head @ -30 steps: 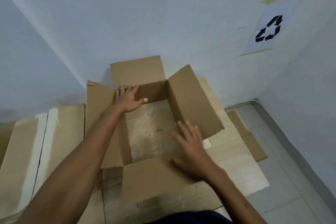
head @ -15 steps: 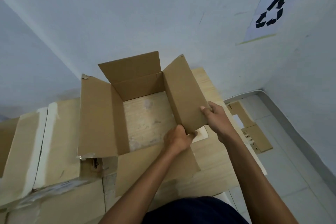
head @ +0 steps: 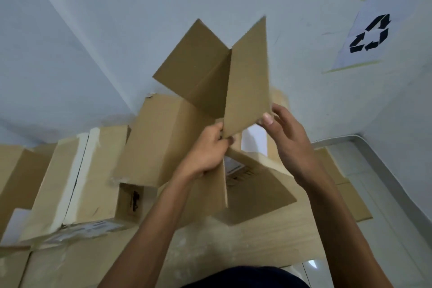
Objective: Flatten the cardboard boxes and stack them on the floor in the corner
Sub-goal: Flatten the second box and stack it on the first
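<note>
Cardboard box (head: pixel 247 82) is raised off the desk (head: pixel 233 248), bottom open. My L hand (head: pixel 205 151) grips the near corner; my R hand (head: pixel 288 145) pinches the adjoining panel edge.

Rec.: press opposite corners together along the creases, flaps straight, then lay it on the flattened cardboard (head: pixel 357 203) on the floor.

Writing: wall recycling sign (head: pixel 367 35) has a symbol only. Box label (head: pixel 236 169) is illegible.

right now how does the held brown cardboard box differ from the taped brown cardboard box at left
The held brown cardboard box is aloft in the left hand and right hand; the taped brown cardboard box sits low. The held box's flaps splay open; the taped box looks closed under pale tape. Both are brown cardboard.
</note>
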